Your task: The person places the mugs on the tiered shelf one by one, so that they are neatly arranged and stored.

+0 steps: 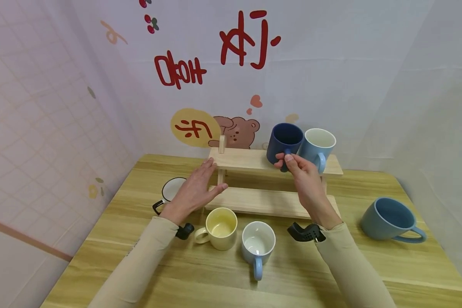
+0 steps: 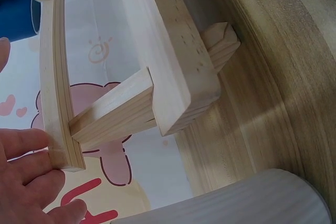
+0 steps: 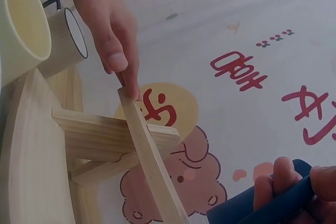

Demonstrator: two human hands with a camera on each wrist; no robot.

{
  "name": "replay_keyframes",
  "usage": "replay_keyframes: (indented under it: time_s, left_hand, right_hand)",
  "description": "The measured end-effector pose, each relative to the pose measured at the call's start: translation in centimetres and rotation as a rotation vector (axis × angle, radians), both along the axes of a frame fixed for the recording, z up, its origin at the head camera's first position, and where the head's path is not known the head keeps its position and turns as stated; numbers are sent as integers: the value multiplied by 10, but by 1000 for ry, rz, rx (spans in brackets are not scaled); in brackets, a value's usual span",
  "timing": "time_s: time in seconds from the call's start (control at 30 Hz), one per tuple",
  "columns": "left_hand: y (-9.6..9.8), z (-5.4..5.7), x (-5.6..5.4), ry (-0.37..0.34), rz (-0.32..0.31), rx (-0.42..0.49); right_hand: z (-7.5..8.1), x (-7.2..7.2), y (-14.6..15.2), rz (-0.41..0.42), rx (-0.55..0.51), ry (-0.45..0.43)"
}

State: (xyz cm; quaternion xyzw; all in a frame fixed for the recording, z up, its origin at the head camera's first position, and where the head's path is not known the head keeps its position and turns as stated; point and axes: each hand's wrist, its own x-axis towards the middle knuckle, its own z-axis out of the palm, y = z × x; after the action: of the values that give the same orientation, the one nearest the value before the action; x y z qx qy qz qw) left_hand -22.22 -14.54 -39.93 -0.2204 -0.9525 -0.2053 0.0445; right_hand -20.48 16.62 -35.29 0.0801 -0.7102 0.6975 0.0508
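Note:
A dark blue mug (image 1: 278,145) stands upright at the upper board of a small two-tier wooden rack (image 1: 246,159), beside a light blue mug (image 1: 312,147) with a white inside. My right hand (image 1: 306,179) pinches the dark blue mug's handle between thumb and fingers; in the right wrist view those fingers (image 3: 283,177) curl round it. At the rack's left end my left hand (image 1: 195,188) touches the upper board with extended fingers. The left wrist view shows its fingertips (image 2: 39,142) against the board's end.
In front of the rack stand a yellow mug (image 1: 221,229) and a pale blue mug (image 1: 258,244). A white mug with black rim (image 1: 172,188) is partly behind my left hand. A grey-blue mug (image 1: 386,220) sits at the right of the wooden table (image 1: 111,239). A printed cloth (image 1: 323,77) hangs behind.

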Motion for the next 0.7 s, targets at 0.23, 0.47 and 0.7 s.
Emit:
replay_keyframes:
  time_s: [0.23,0.47,0.7]
  left_hand:
    - [0,-1,0,-4,0,-7]
    - [-1,-2,-1,4,0,1]
    - [0,-1,-1,5,0,-10]
  right_hand:
    - [-4,-7,-1,-3,28,-27]
    - [-7,-12,1,-4,46,-34]
    - [-10,-17,6,-15,66,-36]
